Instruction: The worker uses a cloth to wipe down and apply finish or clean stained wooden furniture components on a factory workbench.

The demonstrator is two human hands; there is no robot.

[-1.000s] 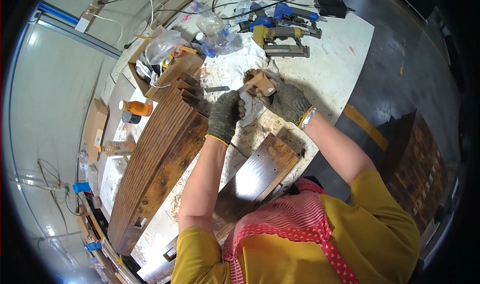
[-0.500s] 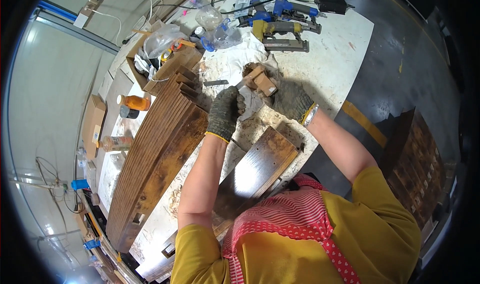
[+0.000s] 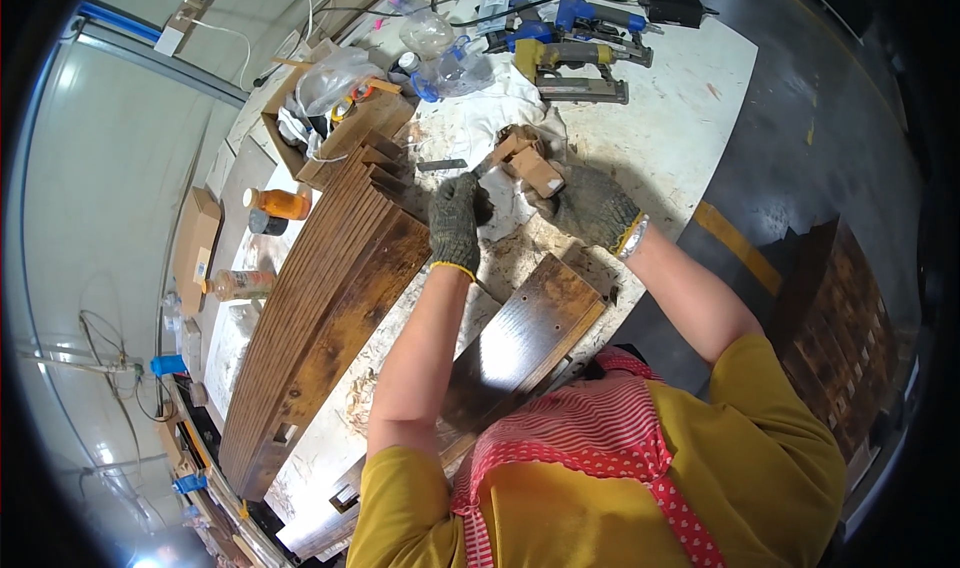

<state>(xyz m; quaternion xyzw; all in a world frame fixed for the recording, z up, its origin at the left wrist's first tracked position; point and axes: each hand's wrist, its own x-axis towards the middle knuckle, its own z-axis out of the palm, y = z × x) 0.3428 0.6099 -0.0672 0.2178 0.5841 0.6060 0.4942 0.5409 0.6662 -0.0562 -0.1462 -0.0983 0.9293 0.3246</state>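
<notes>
Since the earlier frame my left hand [image 3: 455,218] has come off the small wooden block [image 3: 537,171] and dropped toward me; it now rests on the white table [image 3: 680,118], just beside the stack of dark boards [image 3: 320,298]. The view has also shifted, so the tools sit higher in frame than before.

Left hand: grey knit glove, fingers curled down onto the sawdust-strewn surface. I cannot tell whether they enclose anything.

Right hand [image 3: 592,206]: same type of glove, fingers wrapped around the near end of the small wooden block, holding it slightly above the table. The block is light brown and short, and lies just ahead of both hands, touching a second brown wooden piece [image 3: 508,148] behind it on a white cloth [image 3: 470,123].

Surroundings: a single dark stained board [image 3: 525,338] lies between my forearms, its near end by my red striped apron [image 3: 590,448]. The stack of dark boards runs along my left, leaning in overlapping layers. Beyond the block: a yellow nail gun [image 3: 570,63] and a blue nail gun [image 3: 590,16], well apart from my hands. A clear plastic bag [image 3: 335,78] sits in a cardboard box at the far left corner. An orange bottle [image 3: 280,204] stands left of the stack.
</notes>
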